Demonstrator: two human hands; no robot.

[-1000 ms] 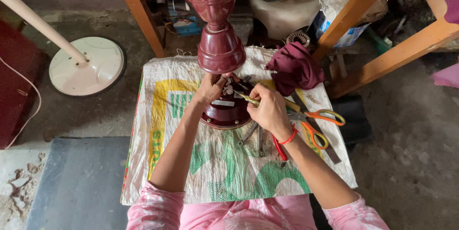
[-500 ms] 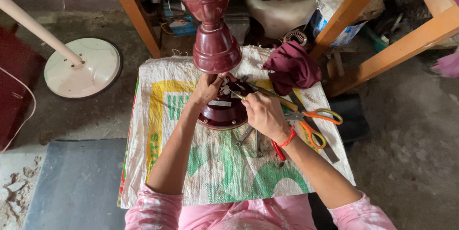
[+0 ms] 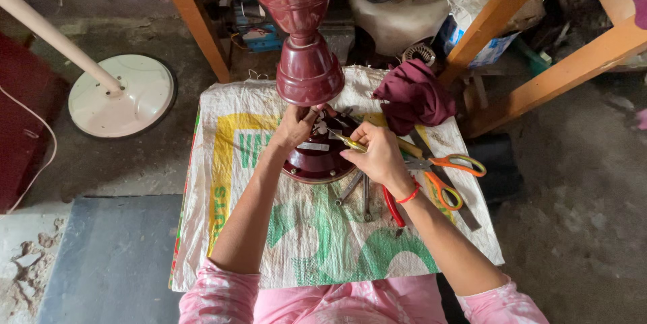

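The left hand point(image 3: 294, 126) grips the round red motor point(image 3: 320, 155) on the sack point(image 3: 229, 182). The right hand point(image 3: 379, 155) pinches a yellow screwdriver point(image 3: 347, 141) into it. If the tip slips, it might poke the left fingers.
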